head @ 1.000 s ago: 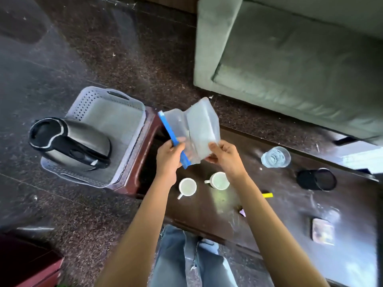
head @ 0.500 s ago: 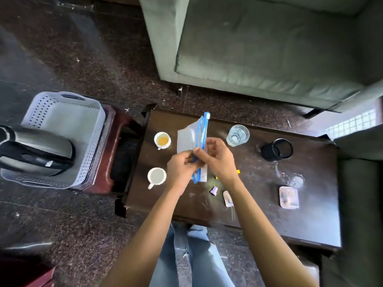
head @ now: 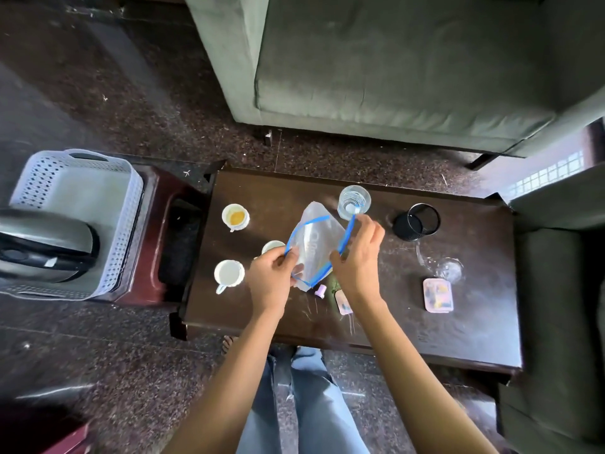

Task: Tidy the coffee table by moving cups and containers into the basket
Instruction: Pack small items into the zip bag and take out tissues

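Over the dark coffee table (head: 474, 326) I hold a clear zip bag (head: 316, 249) with a blue seal, its mouth pulled wide. My left hand (head: 271, 278) pinches the left lip, my right hand (head: 358, 253) the right lip. Three white cups stand on the table's left part: one with orange liquid (head: 235, 217), one (head: 229, 273) near the front, and one (head: 272, 247) partly hidden behind my left hand. A water glass (head: 354, 202), a black mesh cup (head: 416, 221), a clear glass (head: 450, 269) and a small pink box (head: 438, 295) are to the right. The grey basket (head: 82, 191) sits far left.
A steel kettle (head: 45, 244) lies in the basket, which rests on a reddish stool (head: 154, 224). A small purple cap (head: 320, 290) and a pink card (head: 343, 301) lie under the bag. A green sofa (head: 393, 60) is behind the table, and a second seat (head: 556, 306) is at right.
The bag's seal, pinched together half a second ago, is now pulled apart into a wide mouth. My view has swung from the basket side to over the table.
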`<state>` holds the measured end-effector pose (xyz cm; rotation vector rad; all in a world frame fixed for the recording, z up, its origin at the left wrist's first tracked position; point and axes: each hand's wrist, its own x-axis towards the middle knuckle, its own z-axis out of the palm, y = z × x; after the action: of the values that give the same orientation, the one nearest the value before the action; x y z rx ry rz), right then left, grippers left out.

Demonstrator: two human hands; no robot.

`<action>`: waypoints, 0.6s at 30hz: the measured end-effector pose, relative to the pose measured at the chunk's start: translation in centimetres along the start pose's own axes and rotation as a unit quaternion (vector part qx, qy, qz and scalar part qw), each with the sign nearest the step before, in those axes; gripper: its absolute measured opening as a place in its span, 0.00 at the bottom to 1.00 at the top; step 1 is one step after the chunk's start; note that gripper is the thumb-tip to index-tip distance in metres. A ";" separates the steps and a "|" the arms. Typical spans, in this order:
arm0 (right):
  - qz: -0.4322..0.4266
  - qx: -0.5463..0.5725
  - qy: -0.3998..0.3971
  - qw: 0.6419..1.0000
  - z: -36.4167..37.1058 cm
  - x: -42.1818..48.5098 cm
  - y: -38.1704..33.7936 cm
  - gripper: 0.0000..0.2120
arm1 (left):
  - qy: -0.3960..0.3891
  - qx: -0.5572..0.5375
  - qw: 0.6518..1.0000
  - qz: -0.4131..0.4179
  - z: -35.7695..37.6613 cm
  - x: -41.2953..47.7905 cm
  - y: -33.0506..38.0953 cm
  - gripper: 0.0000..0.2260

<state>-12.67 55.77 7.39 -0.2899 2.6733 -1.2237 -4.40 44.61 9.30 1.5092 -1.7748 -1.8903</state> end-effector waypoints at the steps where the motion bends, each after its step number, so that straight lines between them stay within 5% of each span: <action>1: -0.043 -0.058 0.019 0.997 0.1 -0.3 0.3 0.34 | -0.002 0.027 0.999 0.024 0.4 -0.1 -0.2 0.06; 4: -0.150 -0.121 0.007 0.981 0.1 -1.2 0.5 0.23 | -0.015 0.135 0.986 0.097 1.4 -0.3 -0.9 0.06; 7: -0.178 -0.054 -0.111 0.976 0.3 -1.4 0.7 0.08 | 0.038 0.195 0.965 0.170 2.1 -1.1 -0.6 0.06; 13: 0.041 0.001 -0.306 0.951 0.3 -0.5 -0.5 0.11 | 0.046 0.204 0.936 0.283 2.5 -2.2 -0.2 0.06; 18: 0.146 -0.148 -0.263 0.942 0.9 1.5 -0.2 0.16 | 0.057 0.220 0.911 0.345 2.4 -3.0 -1.2 0.08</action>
<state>-13.84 54.65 6.84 -0.2109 2.3072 -0.5550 -4.02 48.59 9.46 0.8499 -2.3560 -1.0860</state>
